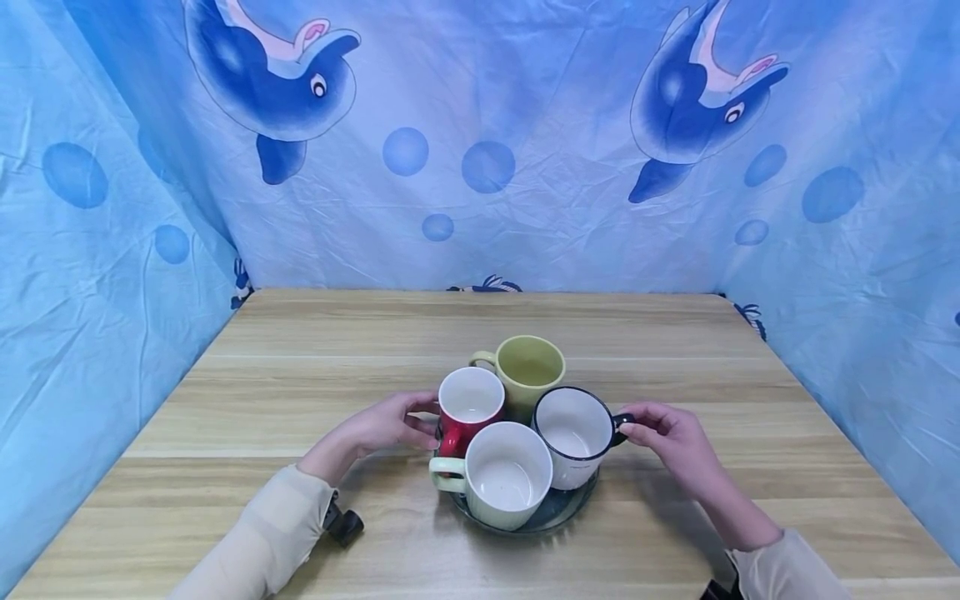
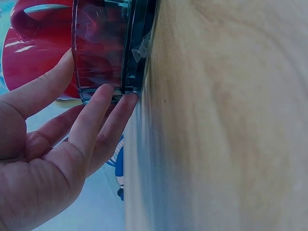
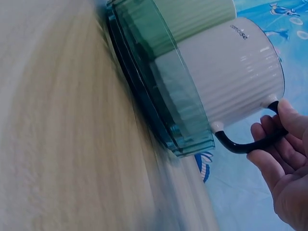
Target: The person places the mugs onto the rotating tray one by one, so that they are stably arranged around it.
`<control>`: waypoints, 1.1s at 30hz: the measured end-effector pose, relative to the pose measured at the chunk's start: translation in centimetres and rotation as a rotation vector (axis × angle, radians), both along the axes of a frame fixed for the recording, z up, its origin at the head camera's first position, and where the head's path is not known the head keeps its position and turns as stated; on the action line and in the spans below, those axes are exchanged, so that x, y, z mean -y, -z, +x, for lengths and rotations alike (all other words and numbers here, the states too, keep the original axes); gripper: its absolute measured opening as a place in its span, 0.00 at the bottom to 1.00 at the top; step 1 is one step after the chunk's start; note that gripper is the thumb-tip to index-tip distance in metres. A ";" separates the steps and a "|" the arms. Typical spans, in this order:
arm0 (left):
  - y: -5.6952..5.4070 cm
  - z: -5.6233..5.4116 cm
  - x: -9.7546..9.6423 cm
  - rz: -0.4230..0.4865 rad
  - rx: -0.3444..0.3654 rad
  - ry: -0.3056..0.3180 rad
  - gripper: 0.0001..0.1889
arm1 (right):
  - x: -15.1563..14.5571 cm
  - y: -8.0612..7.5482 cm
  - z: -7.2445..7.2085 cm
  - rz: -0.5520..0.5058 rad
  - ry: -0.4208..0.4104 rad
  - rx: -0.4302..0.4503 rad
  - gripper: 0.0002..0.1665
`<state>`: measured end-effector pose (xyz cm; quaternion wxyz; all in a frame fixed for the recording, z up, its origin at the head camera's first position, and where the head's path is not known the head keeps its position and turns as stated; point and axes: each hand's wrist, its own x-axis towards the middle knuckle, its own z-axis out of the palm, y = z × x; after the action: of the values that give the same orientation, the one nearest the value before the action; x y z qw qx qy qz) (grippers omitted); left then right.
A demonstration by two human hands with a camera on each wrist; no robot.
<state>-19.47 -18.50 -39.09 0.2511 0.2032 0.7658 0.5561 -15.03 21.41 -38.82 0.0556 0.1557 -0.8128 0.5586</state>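
Four mugs stand close together in a round, clear blue-green tray (image 1: 558, 510) with a low wall. My left hand (image 1: 386, 423) is at the tray's left side, beside the red mug (image 1: 456, 429). In the left wrist view its fairly straight fingers (image 2: 98, 108) touch the tray wall, and the thumb lies near the red mug. With my right hand (image 1: 671, 437) I pinch the black handle (image 3: 255, 144) of the white, black-rimmed mug (image 1: 572, 467). A pale green mug (image 1: 504, 496) stands in front, its handle to the left; the olive-yellow mug (image 1: 525, 400) is at the back.
The wood-grain table (image 1: 315, 342) extends around the tray. Blue cloth (image 1: 480, 225) printed with dolphins and bubbles hangs behind it and along both sides. A black wrist device (image 1: 343, 525) is strapped at my left cuff.
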 end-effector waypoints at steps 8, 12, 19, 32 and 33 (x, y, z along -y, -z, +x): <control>0.0 -0.1 -0.1 0.006 0.005 0.005 0.38 | -0.6 -0.2 -1.1 0.064 -0.064 0.027 0.13; -0.1 -0.1 -0.1 0.003 0.004 0.007 0.38 | -0.8 -0.2 -1.8 0.093 -0.105 0.028 0.13; -0.2 -0.1 -0.2 -0.003 0.001 0.012 0.37 | -1.0 -0.4 -2.5 0.124 -0.142 0.046 0.13; 0.0 -0.5 -0.2 -0.008 0.014 0.034 0.36 | -0.9 -0.2 -4.6 0.117 -0.303 0.064 0.12; -0.1 -0.5 -0.2 -0.010 0.018 0.033 0.37 | -0.9 -0.2 -4.7 0.122 -0.311 0.071 0.12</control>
<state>-20.00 -18.34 -39.02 0.2680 0.2094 0.7627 0.5500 -19.77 22.26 -38.59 -0.0700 0.2627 -0.8129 0.5152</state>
